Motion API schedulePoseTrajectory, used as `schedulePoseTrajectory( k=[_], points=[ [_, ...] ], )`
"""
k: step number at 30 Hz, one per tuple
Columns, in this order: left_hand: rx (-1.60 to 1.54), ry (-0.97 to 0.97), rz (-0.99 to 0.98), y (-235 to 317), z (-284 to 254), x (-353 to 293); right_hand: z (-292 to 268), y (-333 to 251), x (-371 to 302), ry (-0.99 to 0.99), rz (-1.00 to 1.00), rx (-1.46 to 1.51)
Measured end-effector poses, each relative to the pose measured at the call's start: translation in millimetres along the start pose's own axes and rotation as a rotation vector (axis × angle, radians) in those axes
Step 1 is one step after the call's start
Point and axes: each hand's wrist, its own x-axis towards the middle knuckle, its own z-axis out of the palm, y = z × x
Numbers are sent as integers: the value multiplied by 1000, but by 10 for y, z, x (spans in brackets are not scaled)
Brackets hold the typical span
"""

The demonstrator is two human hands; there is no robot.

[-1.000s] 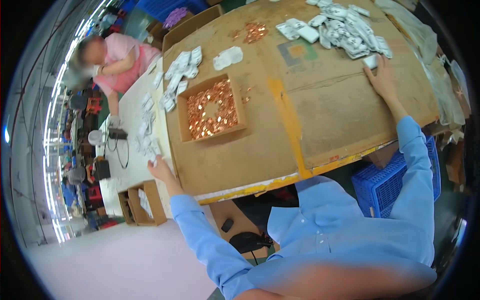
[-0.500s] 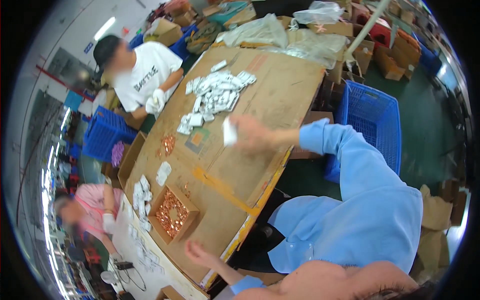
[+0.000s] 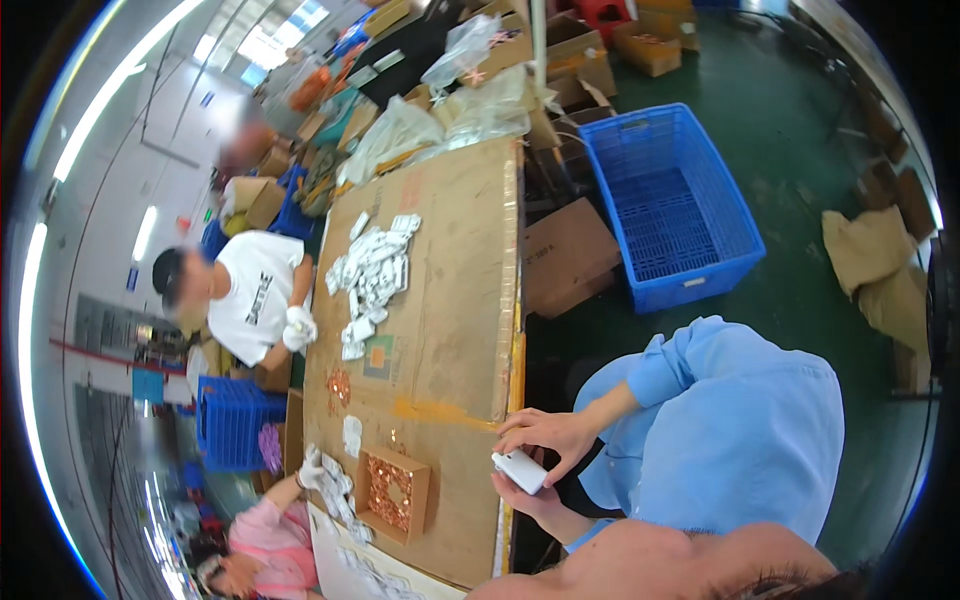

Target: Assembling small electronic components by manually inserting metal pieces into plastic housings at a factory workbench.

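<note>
Just off the edge of the cardboard-topped table, a small white rectangular plastic casing (image 3: pixel 521 471) is between my two hands. My left hand (image 3: pixel 543 507) supports it from below, fingers round its near side. From above, my right hand (image 3: pixel 558 435) grips it with bent fingers and thumb. A heap of similar white casings (image 3: pixel 372 270) lies on the far part of the table. Closer in, an open cardboard box (image 3: pixel 424 500) holds many small copper-coloured metal pieces (image 3: pixel 386 492). A loose pile of copper pieces (image 3: pixel 340 387) sits farther along.
The worn cardboard tabletop (image 3: pixel 455 260) has a taped edge beside me. A blue plastic crate (image 3: pixel 735 235) and a brown carton (image 3: pixel 570 258) stand on the floor to the right. Across the table are a person in white (image 3: pixel 262 285) and one in pink (image 3: pixel 275 540), both gloved.
My right hand has come back from over the table with the white casing, and my left hand has met it. The view has turned toward the right. The person in pink now reaches to the white pieces.
</note>
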Motion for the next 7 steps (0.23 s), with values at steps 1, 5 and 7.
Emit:
schedulePoseTrajectory(
  k=[1,5,7],
  points=[
    [-21,55,-21,47,103,-36,-1,-27,0,-1,47,-9],
    [-85,308,-108,233,329,-179,47,-123,56,62,194,-52],
    [-88,253,-94,251,323,-131,144,-115,74,109,228,-45]
  ],
)
